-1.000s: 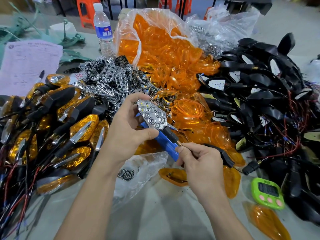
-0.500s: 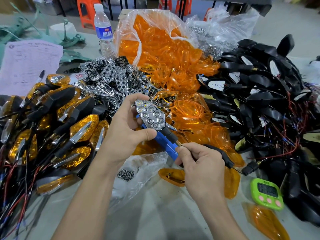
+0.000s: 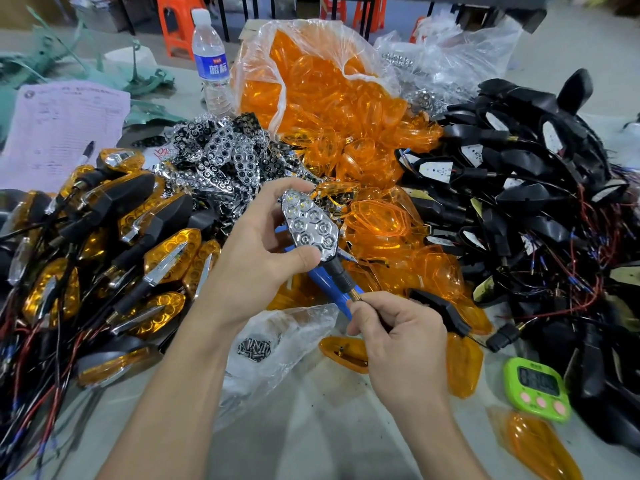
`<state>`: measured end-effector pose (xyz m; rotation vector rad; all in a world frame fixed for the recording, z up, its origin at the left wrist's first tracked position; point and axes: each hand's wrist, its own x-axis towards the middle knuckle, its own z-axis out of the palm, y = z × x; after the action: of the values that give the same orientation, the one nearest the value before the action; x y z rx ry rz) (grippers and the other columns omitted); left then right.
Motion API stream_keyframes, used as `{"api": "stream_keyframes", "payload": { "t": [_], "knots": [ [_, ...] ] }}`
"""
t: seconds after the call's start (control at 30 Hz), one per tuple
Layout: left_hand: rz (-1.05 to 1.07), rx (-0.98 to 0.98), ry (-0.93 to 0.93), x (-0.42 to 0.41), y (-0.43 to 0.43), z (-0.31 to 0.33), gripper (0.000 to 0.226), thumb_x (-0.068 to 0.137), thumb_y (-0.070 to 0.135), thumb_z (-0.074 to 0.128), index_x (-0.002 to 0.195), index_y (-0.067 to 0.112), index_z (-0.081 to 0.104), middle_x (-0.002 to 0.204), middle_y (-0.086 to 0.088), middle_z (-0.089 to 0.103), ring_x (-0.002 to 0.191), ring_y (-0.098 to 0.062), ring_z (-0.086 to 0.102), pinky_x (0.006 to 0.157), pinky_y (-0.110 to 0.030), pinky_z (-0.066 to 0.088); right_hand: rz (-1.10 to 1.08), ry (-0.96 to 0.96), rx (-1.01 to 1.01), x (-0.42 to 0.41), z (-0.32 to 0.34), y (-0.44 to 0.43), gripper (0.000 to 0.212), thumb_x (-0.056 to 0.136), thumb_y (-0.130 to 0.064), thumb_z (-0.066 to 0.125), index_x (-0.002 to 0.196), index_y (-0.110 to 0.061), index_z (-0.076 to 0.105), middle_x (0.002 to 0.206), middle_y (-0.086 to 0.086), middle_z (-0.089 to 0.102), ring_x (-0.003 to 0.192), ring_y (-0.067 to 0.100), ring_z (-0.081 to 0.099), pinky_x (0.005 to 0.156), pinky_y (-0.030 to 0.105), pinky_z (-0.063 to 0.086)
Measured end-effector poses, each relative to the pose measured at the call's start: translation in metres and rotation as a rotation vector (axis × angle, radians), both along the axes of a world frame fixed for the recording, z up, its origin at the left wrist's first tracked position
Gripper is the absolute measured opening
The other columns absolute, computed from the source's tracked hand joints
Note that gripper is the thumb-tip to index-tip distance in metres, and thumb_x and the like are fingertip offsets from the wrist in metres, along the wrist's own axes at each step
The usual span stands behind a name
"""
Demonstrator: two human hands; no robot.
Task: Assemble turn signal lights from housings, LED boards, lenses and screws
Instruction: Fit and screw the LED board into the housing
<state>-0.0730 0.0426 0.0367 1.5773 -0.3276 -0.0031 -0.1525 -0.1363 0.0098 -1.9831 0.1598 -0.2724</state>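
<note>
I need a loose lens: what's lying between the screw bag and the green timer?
Head view: the right hand, with an orange lens on its bag side and a second lens on its timer side.

A blue label on the water bottle at the far edge of the counter carries two large white Chinese characters, the clearest lettering in view, with a smaller line above them too fine to read. The green timer at the right shows dark digits on its screen, too blurred to make out, while the pink printed form at the left bears rows of print too small to read.
</note>
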Motion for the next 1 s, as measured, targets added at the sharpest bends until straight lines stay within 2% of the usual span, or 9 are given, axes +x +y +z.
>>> {"api": "stream_keyframes", "payload": {
  "t": [0.13,0.27,0.37,0.43,0.53,0.73,0.83,0.93,1.0],
  "knots": [
    [0.025,-0.072,0.037,0.001,-0.006,0.005,0.039,0.092,0.033,0.07,0.128,0.045,0.065,0.1,-0.015,0.052,0.092,-0.032,0.065,0.07,-0.04,0.064,0.011,-0.01,-0.002,-0.002,-0.001,0.002,0.035,0.091,-0.008,0.073,0.066,-0.032,0.072,0.061,-0.014,0.066,0.047,-0.001,0.05,0.04,0.009,0.033],
    [0.112,-0.055,0.022,0.003,-0.012,0.005,0.038,0.093,0.018,0.062,0.117,0.047,0.069,0.109,-0.004,0.074,0.092,-0.025,0.076,0.06,-0.03,0.061,0.021,0.047,-0.016,-0.002,-0.004,0.003,0.036,0.091,-0.01,0.076,0.064,-0.033,0.071,0.061,-0.019,0.066,0.049,-0.002,0.054,0.044,0.008,0.038],
    [0.125,-0.082,0.049,0.004,-0.016,0.003,0.041,0.092,0.012,0.06,0.113,0.046,0.071,0.112,0.006,0.076,0.092,-0.015,0.076,0.06,-0.029,0.061,0.011,0.117,-0.018,-0.002,-0.006,0.003,0.031,0.092,-0.014,0.074,0.065,-0.029,0.072,0.056,-0.016,0.062,0.046,0.001,0.052,0.043,0.011,0.038],
    [0.166,-0.042,0.023,0.004,-0.017,0.001,0.039,0.091,0.013,0.062,0.114,0.043,0.071,0.113,0.009,0.075,0.093,-0.012,0.074,0.065,-0.036,0.063,-0.01,0.135,-0.005,-0.003,-0.006,0.003,0.029,0.093,-0.014,0.072,0.068,-0.03,0.072,0.054,-0.012,0.062,0.044,0.002,0.05,0.043,0.013,0.038],
    [0.195,0.085,-0.053,0.004,-0.015,-0.002,0.041,0.086,0.014,0.07,0.12,0.037,0.069,0.115,0.014,0.072,0.098,-0.002,0.069,0.088,-0.041,0.062,-0.048,0.139,0.009,-0.003,-0.007,0.003,0.036,0.093,-0.013,0.07,0.06,-0.026,0.069,0.053,-0.01,0.062,0.043,0.002,0.05,0.042,0.013,0.038],
    [0.149,0.226,-0.092,0.003,-0.017,-0.002,0.06,0.084,0.023,0.074,0.132,0.056,0.058,0.141,0.025,0.059,0.137,-0.002,0.052,0.114,-0.046,0.047,-0.056,0.134,0.051,-0.002,-0.007,0.005,0.041,0.096,-0.014,0.068,0.056,-0.025,0.066,0.046,-0.01,0.055,0.04,0.004,0.046,0.041,0.013,0.035],
    [0.135,0.17,-0.053,0.003,-0.017,-0.004,0.056,0.088,0.036,0.073,0.137,0.058,0.056,0.14,0.021,0.062,0.131,-0.009,0.059,0.109,-0.052,0.052,-0.05,0.12,0.067,-0.003,-0.009,0.005,0.042,0.096,-0.014,0.069,0.056,-0.025,0.066,0.046,-0.011,0.053,0.039,0.003,0.044,0.04,0.013,0.033],
    [0.182,0.082,-0.02,0.001,-0.017,-0.003,0.044,0.094,0.059,0.061,0.137,0.056,0.06,0.117,0.004,0.072,0.1,-0.016,0.067,0.088,-0.059,0.062,-0.05,0.105,0.071,-0.003,-0.011,0.005,0.04,0.095,-0.013,0.069,0.057,-0.025,0.066,0.049,-0.011,0.055,0.041,0.003,0.045,0.04,0.013,0.034],
    [0.25,0.02,0.001,0.001,-0.018,-0.001,0.036,0.098,0.054,0.058,0.133,0.052,0.066,0.119,0.005,0.075,0.106,-0.02,0.07,0.09,-0.061,0.06,-0.051,0.086,0.06,-0.004,-0.011,0.006,0.037,0.095,-0.014,0.069,0.06,-0.025,0.068,0.051,-0.011,0.058,0.042,0.004,0.046,0.041,0.013,0.034]
  ]
}}
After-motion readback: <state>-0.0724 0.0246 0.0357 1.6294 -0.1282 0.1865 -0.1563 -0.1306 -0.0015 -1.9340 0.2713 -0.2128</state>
